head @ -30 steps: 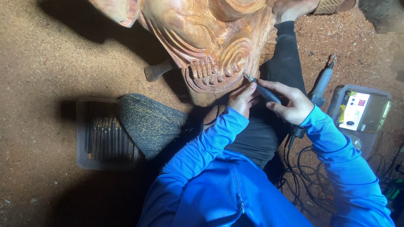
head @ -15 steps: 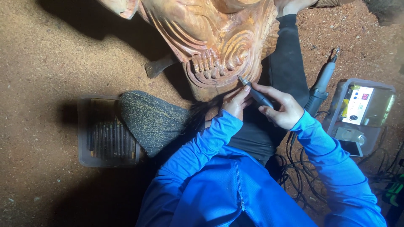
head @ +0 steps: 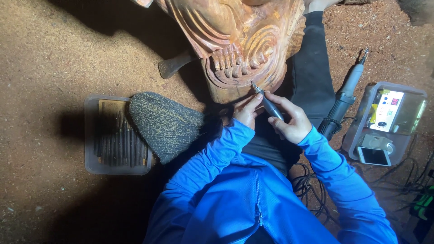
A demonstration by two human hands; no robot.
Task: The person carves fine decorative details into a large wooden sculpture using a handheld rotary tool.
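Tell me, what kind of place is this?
Probably a wood-carving workshop with a dirt floor. A big carved wooden figure is being shaped with a powered hand tool, and a tray of carving bits sits beside it.

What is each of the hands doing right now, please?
Left hand: curled, resting against the wood carving.
Right hand: closed on the rotary tool handpiece.

On the reddish sawdust-strewn floor (head: 54, 54) lie a clear plastic tray of dark carving bits (head: 118, 135), a spare grey rotary handpiece (head: 344, 97), and a clear box holding a white control unit (head: 386, 119) beside tangled black cables (head: 312, 192).
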